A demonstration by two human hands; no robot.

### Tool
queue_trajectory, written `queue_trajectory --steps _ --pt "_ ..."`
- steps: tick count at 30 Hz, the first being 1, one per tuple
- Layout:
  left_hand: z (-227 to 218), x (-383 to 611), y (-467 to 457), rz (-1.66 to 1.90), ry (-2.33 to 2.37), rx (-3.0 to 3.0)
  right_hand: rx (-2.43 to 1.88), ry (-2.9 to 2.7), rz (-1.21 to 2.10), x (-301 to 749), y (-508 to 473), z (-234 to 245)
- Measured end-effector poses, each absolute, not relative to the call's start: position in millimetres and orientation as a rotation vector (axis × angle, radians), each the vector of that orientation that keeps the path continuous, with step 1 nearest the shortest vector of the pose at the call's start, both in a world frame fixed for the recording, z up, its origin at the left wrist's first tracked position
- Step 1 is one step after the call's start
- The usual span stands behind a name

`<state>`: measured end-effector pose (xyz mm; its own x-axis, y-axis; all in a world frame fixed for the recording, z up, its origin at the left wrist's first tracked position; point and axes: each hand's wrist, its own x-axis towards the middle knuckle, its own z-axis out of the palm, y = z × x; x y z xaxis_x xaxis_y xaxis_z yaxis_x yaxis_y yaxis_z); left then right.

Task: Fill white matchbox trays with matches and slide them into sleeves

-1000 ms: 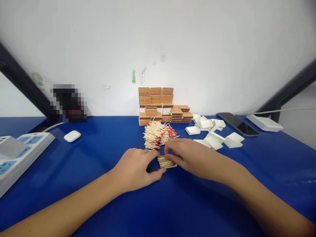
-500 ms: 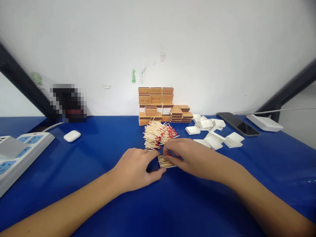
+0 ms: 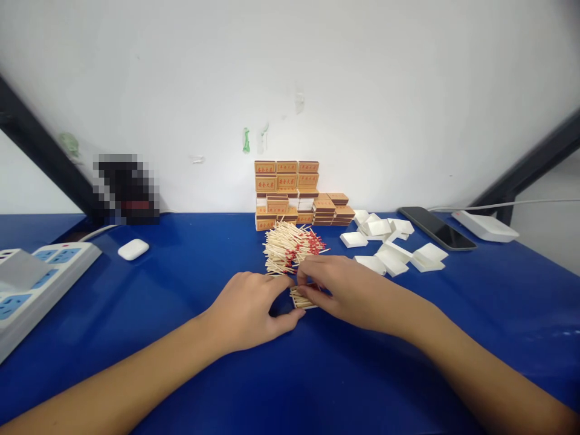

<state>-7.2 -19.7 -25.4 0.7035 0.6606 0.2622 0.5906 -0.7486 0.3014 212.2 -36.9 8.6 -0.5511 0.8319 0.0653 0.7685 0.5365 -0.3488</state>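
Note:
A small white matchbox tray (image 3: 310,307) lies on the blue table, with pale matchsticks (image 3: 301,299) inside. My left hand (image 3: 254,308) grips the tray's left end, thumb at the near side and index finger at the far side. From the right, my right hand (image 3: 338,290) reaches over the tray, its thumb and fingertips pinched on matches there. It covers the tray's right part. Just behind both hands lies a heap of loose red-tipped matches (image 3: 290,244).
Orange-brown matchboxes (image 3: 287,180) stand stacked against the wall. Several empty white trays (image 3: 392,258) lie to the right, near a phone (image 3: 437,228) and a white device (image 3: 486,226). On the left are a white earbud case (image 3: 133,249) and a power strip (image 3: 58,284).
My right hand has shifted slightly left over the tray, covering a bit more of its far right corner. The left hand keeps its grip on the tray.

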Motion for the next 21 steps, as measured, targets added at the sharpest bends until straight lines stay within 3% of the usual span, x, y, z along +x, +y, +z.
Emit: queue_trajectory --steps 21 --pt "-25.3 -6.7 -17.7 0.519 1.008 2.708 -1.327 -2.599 0.56 217.0 -38.2 15.5"
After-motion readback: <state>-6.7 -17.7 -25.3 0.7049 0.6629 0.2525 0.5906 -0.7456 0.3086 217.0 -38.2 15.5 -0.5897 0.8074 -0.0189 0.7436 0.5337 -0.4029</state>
